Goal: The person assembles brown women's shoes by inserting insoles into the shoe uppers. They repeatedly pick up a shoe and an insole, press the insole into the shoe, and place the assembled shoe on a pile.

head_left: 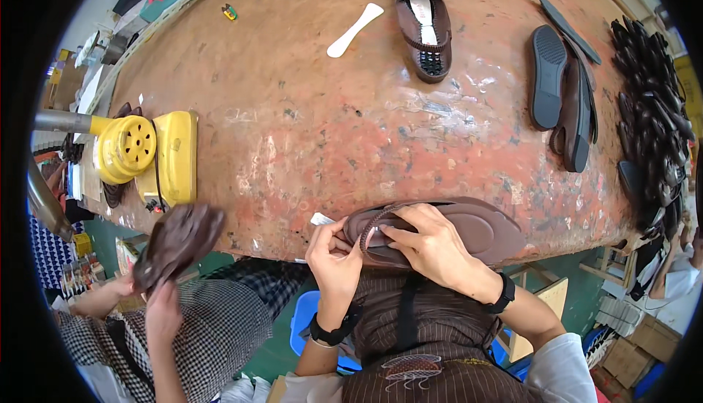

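While a co-worker's hand handles another dark shoe piece nearby, the left hand and right hand together grip a brown fabric shoe upper, apparently pinched, at the near edge of the worn reddish worktable.

Black bands circle both wrists, above white short sleeves and a brown pinstriped apron.

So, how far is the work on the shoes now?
Possibly done: one brown shoe with a white insole lies on the table. In hand: both hands, left hand and right hand, press a brown upper at the table's edge. Left: separate black soles and a dark pile wait at the right.
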{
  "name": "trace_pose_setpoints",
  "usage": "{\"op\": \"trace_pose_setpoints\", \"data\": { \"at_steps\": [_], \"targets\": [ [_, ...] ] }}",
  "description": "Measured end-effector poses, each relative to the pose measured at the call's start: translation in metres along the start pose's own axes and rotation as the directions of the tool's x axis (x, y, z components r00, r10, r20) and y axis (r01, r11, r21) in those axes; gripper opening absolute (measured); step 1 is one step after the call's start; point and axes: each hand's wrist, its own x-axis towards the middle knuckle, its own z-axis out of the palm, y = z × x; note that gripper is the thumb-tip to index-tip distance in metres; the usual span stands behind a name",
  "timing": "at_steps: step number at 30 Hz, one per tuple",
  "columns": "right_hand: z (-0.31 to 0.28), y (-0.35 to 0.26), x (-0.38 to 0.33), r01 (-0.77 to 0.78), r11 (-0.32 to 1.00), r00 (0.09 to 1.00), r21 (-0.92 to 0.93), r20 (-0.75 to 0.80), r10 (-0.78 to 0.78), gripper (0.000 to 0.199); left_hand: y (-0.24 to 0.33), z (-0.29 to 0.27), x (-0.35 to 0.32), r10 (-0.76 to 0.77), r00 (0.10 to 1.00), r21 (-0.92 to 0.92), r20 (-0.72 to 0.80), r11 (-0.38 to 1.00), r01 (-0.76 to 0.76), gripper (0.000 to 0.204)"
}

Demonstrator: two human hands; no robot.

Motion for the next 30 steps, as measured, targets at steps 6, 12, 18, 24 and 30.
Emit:
{"op": "trace_pose_setpoints", "data": {
  "at_steps": [6,12,18,24,30],
  "targets": [
    [0.002,0.003,-0.001,0.130,0.990,0.980,-0.045,0.160,-0.122,0.040,0.004,0.004,0.012,-0.248,0.968,-0.068,-0.024,0.967,0.246,0.011],
    [-0.003,-0.007,-0.003,0.155,0.978,0.952,-0.139,0.286,-0.110,0.045,0.001,0.006,0.016,-0.105,0.994,-0.041,-0.038,0.994,0.104,0.013],
    [-0.014,-0.019,-0.022,-0.035,0.919,0.996,-0.392,0.058,0.062,0.034,0.017,0.005,0.019,-0.063,0.998,0.106,-0.023,0.992,0.065,0.016],
    [-0.069,0.024,0.019,-0.580,0.543,0.753,-0.607,-0.655,0.071,0.038,0.039,0.015,-0.025,0.036,0.966,0.351,0.254,0.928,-0.127,0.022],
    [-0.104,0.011,0.000,-0.305,0.950,0.922,0.069,-0.228,0.313,0.028,0.082,0.042,-0.075,0.300,0.760,0.318,0.576,0.775,-0.547,0.017]
  ]
}}
